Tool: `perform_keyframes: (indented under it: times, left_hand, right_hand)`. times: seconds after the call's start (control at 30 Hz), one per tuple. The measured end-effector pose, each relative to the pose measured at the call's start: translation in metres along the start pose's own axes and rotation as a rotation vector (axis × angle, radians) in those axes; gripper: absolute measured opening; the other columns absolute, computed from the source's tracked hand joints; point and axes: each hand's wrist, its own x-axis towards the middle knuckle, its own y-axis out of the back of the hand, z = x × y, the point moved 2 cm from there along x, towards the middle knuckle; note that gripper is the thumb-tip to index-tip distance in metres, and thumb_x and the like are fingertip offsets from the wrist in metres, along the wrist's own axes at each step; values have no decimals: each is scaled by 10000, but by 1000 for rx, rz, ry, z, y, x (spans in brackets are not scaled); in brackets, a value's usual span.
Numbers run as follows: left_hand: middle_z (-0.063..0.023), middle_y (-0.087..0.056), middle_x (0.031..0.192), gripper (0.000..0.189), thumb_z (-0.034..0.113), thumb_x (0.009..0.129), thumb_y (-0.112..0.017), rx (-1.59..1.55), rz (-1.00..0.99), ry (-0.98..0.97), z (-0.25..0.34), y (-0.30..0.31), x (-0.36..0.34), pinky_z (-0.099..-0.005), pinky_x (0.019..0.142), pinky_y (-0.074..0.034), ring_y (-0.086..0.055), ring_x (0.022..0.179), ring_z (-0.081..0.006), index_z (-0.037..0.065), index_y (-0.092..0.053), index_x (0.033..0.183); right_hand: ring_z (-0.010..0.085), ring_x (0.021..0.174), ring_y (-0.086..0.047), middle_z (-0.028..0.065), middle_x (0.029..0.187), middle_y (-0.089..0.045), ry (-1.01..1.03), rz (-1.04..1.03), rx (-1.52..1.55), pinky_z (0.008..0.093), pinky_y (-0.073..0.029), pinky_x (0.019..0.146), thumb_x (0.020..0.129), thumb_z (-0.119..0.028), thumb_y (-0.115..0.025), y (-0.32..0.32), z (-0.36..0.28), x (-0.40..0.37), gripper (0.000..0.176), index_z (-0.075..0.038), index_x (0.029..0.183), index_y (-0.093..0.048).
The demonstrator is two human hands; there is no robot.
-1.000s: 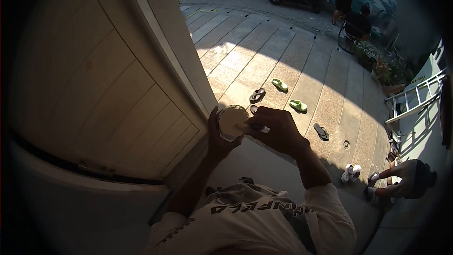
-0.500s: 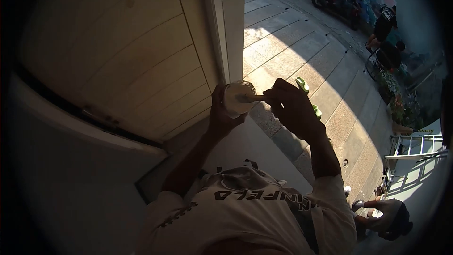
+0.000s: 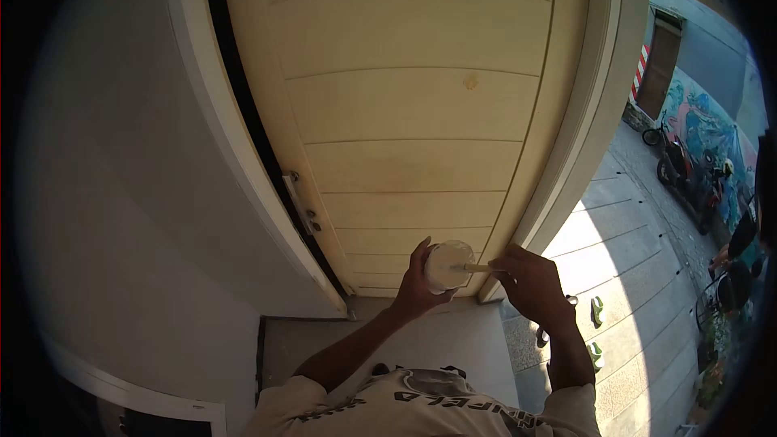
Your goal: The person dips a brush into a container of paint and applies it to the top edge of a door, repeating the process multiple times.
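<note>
My left hand [image 3: 413,290] is wrapped around the side of a clear plastic tub [image 3: 441,273] holding a pale cream, paint-like substance. A paintbrush [image 3: 480,268] with a light wooden handle reaches into the tub from the right, its bristle end in the cream substance. The handle is pinched in the fingers of my right hand [image 3: 530,285]. Both hands are in front of my shirt, close to the lower part of a cream panelled door [image 3: 413,166].
A white frame [image 3: 595,113] borders the door, which has a metal handle [image 3: 300,204] at left. Green clogs [image 3: 597,313] lie on sunlit paving [image 3: 623,275] to the right. A motorbike [image 3: 684,182] stands by a painted wall. A grey wall [image 3: 121,194] rises at left.
My view has swung left from the outdoor paving to face the door. Both hands still hold the tub and the paintbrush, which now appear lower in the view.
</note>
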Motion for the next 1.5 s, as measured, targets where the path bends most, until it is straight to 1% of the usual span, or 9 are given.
perform_keyframes:
  times: [0.27, 0.33, 0.67, 0.9, 1.07, 1.17, 1.23, 1.37, 1.5]
  left_hand:
    - [-218, -427, 1422, 1132, 76, 690, -870, 81, 143, 72, -31, 129, -13, -442, 1115, -387, -454, 1340, -316, 91, -111, 1530]
    - [-218, -419, 1431, 1133, 73, 690, -868, 94, 175, 97, -35, 152, -16, -439, 1121, -381, -445, 1346, -313, 93, -109, 1531]
    - [-232, -418, 1425, 1127, 63, 679, -868, 105, 392, 142, -58, 216, -13, -434, 1131, -362, -438, 1351, -317, 70, -125, 1527]
    - [-208, -428, 1411, 1102, 57, 672, -858, 175, 564, 141, -56, 229, 18, -420, 1115, -370, -448, 1331, -300, 61, -150, 1518]
    - [-197, -443, 1385, 1095, 49, 669, -845, 189, 622, 191, -42, 233, 41, -419, 1105, -378, -466, 1303, -296, 73, -154, 1518]
    - [-194, -448, 1376, 1095, 47, 669, -842, 209, 633, 174, -46, 235, 46, -420, 1106, -376, -469, 1298, -297, 77, -154, 1520]
    - [-193, -448, 1374, 1095, 45, 670, -841, 217, 631, 156, -49, 233, 45, -422, 1106, -375, -470, 1295, -298, 79, -154, 1522]
    - [-176, -404, 1426, 1114, 60, 651, -829, 160, 635, 198, -53, 233, 43, -421, 1145, -353, -435, 1345, -286, 63, -143, 1528]
    - [-179, -408, 1432, 1105, 32, 675, -817, 94, 655, 156, -52, 249, 42, -427, 1152, -351, -435, 1354, -288, 62, -116, 1529]
  right_hand:
    - [227, 704, -664, 32, 841, -628, 289, 57, 73, 337, -534, 602, 839, -84, -729, -89, -48, 95, 113, -90, 951, -721]
    - [215, 744, -657, 13, 855, -609, 325, -123, 52, 350, -538, 620, 851, -113, -710, -103, -58, 112, 110, -104, 960, -720]
    - [243, 711, -659, 51, 853, -644, 452, -173, 283, 341, -531, 625, 840, -75, -723, -155, -67, 195, 145, -78, 984, -711]
    - [129, 651, -599, 93, 804, -703, 106, -524, 737, 267, -470, 608, 923, -92, -619, -186, -29, 248, 170, 3, 1062, -640]
    - [74, 604, -484, 56, 786, -689, 20, -579, 935, 237, -408, 564, 950, -68, -579, -196, -10, 271, 172, 15, 1095, -619]
    - [92, 629, -527, 62, 811, -692, 100, -486, 965, 255, -434, 580, 934, -45, -612, -190, -7, 279, 155, 4, 1079, -635]
    - [160, 662, -597, 82, 834, -689, 393, -298, 722, 284, -474, 605, 903, -27, -656, -179, -12, 282, 150, -14, 1053, -657]
    - [270, 734, -649, 127, 834, -666, 591, -267, 464, 339, -520, 655, 882, -31, -674, -168, -22, 285, 164, -27, 1046, -665]
    - [269, 726, -631, 146, 869, -672, 382, -383, 581, 363, -511, 682, 899, -71, -661, -172, -30, 294, 252, -23, 1144, -630]
